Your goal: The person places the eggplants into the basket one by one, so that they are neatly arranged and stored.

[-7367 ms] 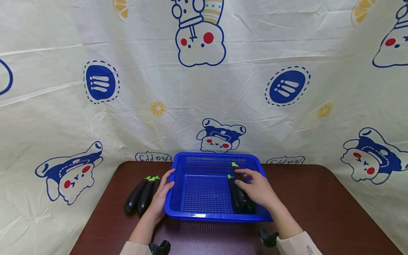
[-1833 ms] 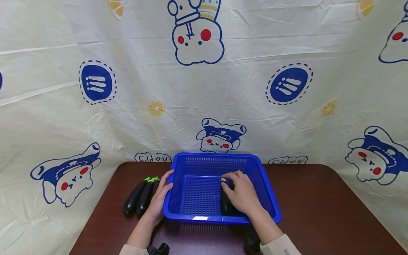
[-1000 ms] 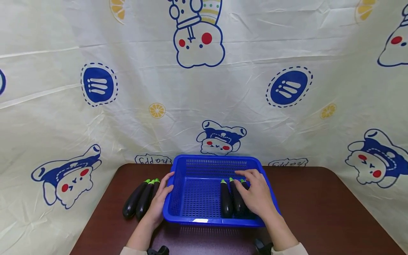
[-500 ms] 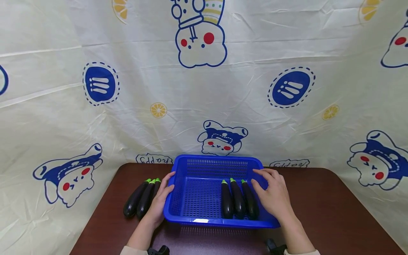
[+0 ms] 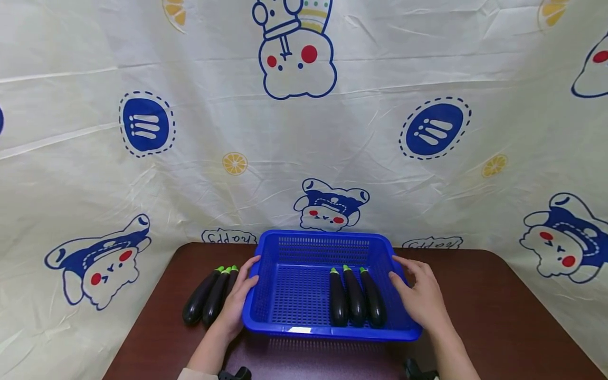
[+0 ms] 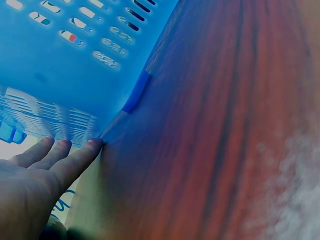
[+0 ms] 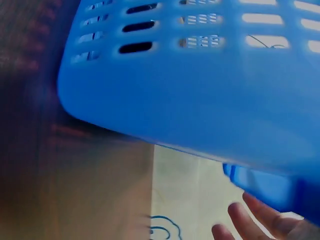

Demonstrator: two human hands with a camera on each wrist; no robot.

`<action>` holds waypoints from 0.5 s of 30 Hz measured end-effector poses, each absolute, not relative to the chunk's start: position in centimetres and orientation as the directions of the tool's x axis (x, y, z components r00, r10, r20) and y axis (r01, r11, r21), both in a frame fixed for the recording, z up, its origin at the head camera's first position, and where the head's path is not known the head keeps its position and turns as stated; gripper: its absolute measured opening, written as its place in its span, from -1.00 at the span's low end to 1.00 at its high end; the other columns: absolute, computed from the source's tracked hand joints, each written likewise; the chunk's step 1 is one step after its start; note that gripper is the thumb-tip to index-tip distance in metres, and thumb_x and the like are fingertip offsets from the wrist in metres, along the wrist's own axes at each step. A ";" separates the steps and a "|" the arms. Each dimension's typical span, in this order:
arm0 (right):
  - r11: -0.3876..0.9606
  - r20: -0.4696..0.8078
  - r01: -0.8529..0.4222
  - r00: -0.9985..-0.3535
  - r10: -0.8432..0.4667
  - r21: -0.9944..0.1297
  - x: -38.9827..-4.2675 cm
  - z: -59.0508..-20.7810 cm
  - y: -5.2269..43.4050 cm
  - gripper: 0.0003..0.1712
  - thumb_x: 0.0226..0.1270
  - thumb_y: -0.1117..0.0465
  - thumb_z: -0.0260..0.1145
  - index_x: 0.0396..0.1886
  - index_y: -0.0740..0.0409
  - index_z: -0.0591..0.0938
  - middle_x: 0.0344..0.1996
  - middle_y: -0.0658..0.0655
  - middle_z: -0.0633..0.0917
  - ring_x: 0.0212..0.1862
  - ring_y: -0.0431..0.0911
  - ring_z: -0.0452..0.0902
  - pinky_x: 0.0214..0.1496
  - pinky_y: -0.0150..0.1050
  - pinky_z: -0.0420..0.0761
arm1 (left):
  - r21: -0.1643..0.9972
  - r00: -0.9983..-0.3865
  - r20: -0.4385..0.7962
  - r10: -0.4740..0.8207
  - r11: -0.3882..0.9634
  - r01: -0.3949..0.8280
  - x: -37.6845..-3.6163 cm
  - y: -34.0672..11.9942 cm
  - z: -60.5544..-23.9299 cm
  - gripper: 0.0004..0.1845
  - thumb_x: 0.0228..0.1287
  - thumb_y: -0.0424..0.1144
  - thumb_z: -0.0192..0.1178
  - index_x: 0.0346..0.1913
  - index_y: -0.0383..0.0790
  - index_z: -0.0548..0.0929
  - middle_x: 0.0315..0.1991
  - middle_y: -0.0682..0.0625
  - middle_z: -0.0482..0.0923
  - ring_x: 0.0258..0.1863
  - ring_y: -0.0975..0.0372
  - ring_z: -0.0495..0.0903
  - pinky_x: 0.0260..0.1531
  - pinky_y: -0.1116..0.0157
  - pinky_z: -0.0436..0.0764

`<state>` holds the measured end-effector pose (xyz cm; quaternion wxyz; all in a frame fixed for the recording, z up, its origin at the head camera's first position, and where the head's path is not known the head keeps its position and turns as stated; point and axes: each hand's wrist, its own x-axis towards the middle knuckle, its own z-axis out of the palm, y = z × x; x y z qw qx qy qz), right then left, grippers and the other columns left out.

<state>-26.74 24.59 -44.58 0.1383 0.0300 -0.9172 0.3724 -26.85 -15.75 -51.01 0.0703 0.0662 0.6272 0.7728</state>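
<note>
A blue perforated plastic basket (image 5: 296, 295) stands on the dark brown table. Three small dark eggplants (image 5: 338, 301) with green stem ends lie side by side in its right half. My left hand (image 5: 235, 303) holds the basket's left rim, thumb over the rim; in the left wrist view its fingers (image 6: 75, 165) lie against the outer wall below. My right hand (image 5: 423, 295) is at the right rim, thumb and forefinger apart and holding nothing. In the right wrist view its fingers (image 7: 245, 220) are extended and spread beside the basket.
Left of the basket, close to my left forearm, more eggplants (image 5: 201, 298) lie together on the table (image 5: 470, 306). A white printed cloth (image 5: 332, 142) hangs right behind the table's back edge.
The eggplants in the basket, bunched at the right wall earlier, now lie in a spaced row. My right hand has let go of them and moved right to the rim. My left hand stays put.
</note>
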 end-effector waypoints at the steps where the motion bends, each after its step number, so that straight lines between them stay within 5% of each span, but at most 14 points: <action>1: 0.711 0.268 -0.156 -0.962 0.048 -0.686 -26.8 -44.8 24.7 -0.44 0.57 0.05 0.23 0.47 0.10 0.50 0.37 0.37 0.41 0.30 0.27 0.41 0.23 0.28 0.49 | 0.979 -0.981 0.012 0.192 -0.203 -0.028 -26.8 -15.8 -51.0 -0.45 0.66 -0.05 -0.17 0.60 0.22 0.07 0.63 -0.11 0.04 0.45 -0.16 0.27 0.19 0.15 0.48; 8: 0.588 0.115 -0.068 -0.992 0.043 -0.806 -26.9 -46.1 25.4 -0.46 0.67 0.06 0.09 0.54 0.00 0.41 0.46 0.34 0.36 0.36 0.29 0.45 0.25 0.22 0.53 | 0.975 -0.980 0.016 0.196 -0.220 -0.028 -26.8 -15.9 -50.9 -0.44 0.66 -0.07 -0.17 0.61 0.18 0.06 0.60 -0.15 0.06 0.40 -0.11 0.32 0.19 0.11 0.49; 15: 0.447 -0.010 0.007 -1.000 -0.005 -0.895 -27.2 -46.5 26.1 -0.45 0.70 -0.02 0.01 0.58 -0.12 0.35 0.52 0.26 0.36 0.31 0.12 0.48 0.05 -0.26 0.58 | 0.973 -0.981 0.019 0.195 -0.230 -0.027 -26.7 -15.5 -50.8 -0.45 0.67 -0.09 -0.19 0.61 0.17 0.06 0.58 -0.14 0.10 0.37 -0.08 0.34 0.16 0.11 0.50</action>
